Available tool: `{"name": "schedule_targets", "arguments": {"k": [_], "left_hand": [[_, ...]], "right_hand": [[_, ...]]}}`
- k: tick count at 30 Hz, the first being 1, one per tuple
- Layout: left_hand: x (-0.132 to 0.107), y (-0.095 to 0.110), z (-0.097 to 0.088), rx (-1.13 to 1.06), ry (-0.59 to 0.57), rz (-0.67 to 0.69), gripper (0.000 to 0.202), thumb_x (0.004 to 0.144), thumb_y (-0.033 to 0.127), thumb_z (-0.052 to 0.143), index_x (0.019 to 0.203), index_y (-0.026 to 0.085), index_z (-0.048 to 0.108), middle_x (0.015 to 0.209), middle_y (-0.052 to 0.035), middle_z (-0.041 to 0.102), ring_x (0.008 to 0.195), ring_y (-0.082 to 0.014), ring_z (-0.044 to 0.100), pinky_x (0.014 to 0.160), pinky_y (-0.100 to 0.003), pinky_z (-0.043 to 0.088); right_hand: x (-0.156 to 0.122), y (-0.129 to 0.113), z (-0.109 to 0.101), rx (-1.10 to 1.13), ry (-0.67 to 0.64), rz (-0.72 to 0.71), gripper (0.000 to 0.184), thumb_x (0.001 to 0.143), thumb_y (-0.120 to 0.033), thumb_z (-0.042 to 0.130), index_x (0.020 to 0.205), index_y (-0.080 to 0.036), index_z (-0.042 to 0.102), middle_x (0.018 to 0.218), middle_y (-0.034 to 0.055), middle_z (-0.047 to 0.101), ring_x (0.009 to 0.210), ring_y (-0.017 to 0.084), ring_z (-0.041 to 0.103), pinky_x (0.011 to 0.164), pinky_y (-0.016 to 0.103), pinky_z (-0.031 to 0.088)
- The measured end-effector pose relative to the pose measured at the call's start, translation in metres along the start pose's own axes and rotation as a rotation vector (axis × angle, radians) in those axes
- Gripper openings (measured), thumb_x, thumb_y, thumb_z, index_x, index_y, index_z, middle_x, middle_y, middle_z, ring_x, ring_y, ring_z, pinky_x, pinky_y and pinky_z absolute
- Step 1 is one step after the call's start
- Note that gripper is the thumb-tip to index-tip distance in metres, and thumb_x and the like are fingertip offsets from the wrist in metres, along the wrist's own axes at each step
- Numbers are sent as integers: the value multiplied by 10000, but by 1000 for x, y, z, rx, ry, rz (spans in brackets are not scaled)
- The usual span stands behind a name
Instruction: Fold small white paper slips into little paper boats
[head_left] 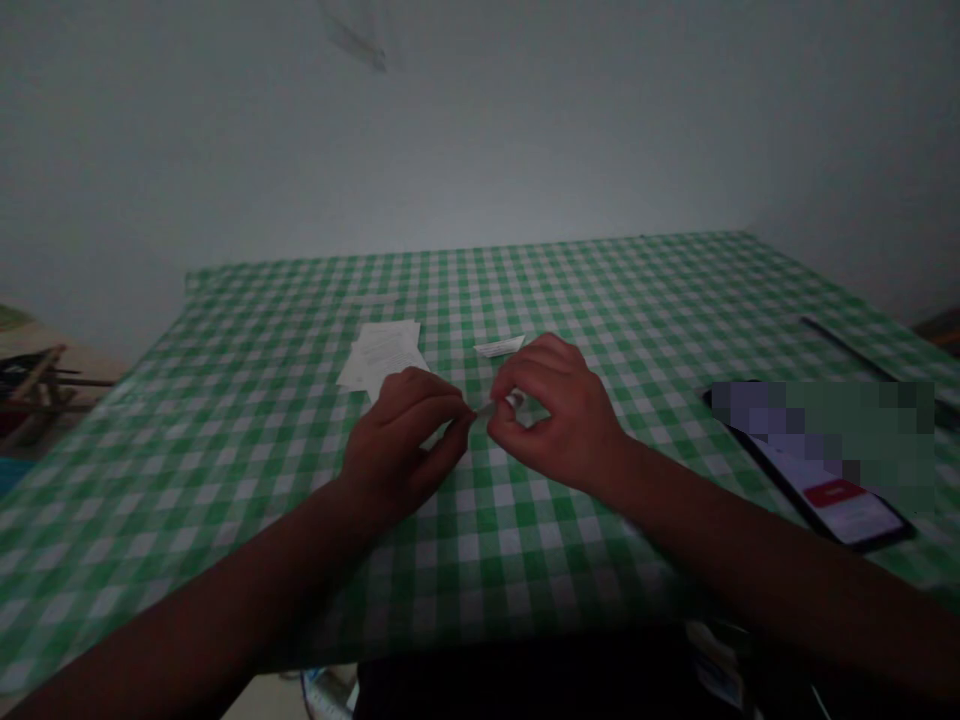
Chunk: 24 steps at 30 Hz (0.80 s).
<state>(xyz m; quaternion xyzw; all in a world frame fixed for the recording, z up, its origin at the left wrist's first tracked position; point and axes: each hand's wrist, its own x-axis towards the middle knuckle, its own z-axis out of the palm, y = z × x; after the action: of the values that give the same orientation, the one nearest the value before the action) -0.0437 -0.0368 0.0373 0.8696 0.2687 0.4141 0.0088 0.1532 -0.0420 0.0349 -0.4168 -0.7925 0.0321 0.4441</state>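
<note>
Both hands meet over the middle of a table covered in a green-and-white checked cloth. My left hand and my right hand pinch the two ends of a small pale object, fingers closed on it; it is too small and dim to name. A few white paper slips lie just beyond my left hand. One narrow white strip lies beyond my right hand.
A phone with a lit screen and a red band lies at the right, partly blurred out. A dark thin rod lies near the right edge. A plain wall stands behind the table. Wooden furniture sits at the far left.
</note>
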Motion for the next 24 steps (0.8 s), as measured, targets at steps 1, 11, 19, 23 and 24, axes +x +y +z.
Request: {"name": "schedule_targets", "arguments": {"k": [1,11,19,23,24], "left_hand": [[0,0,-1,5,-2,-28,105,867,100,634,915,188,603,863,-24,657,810,-154,621,721,-305,510],[0,-9,3,-223,7,-610,105,877,284,652,811,203,639,763,22,661,713,-134,610,665,-264,486],[-1,-18,9,-476,17,-860,144,838,337,702,777,215,656,747,21,659,704,-136,594,673,-273,474],[-2,-17,11,-563,19,-908,123,819,328,717,775,224,667,759,14,658,718,-139,587,682,-276,467],[-2,-17,11,-589,19,-930,125,813,332,723,774,224,673,761,11,658,718,-140,583,675,-273,465]], "right_hand": [[1,3,0,-12,16,10,68,738,-150,575,723,-216,568,756,1,662,821,208,576,798,390,401],[6,23,-1,-101,44,134,72,719,-137,576,702,-205,559,747,23,635,797,212,566,789,392,430],[8,32,0,285,49,370,121,784,-162,581,849,-197,676,860,22,695,821,171,638,785,336,495],[9,29,1,438,-133,460,102,822,-258,627,858,-199,702,864,15,699,811,157,634,768,318,493],[9,28,1,476,-192,475,113,833,-287,630,807,-197,695,811,5,683,761,146,618,730,307,485]]}}
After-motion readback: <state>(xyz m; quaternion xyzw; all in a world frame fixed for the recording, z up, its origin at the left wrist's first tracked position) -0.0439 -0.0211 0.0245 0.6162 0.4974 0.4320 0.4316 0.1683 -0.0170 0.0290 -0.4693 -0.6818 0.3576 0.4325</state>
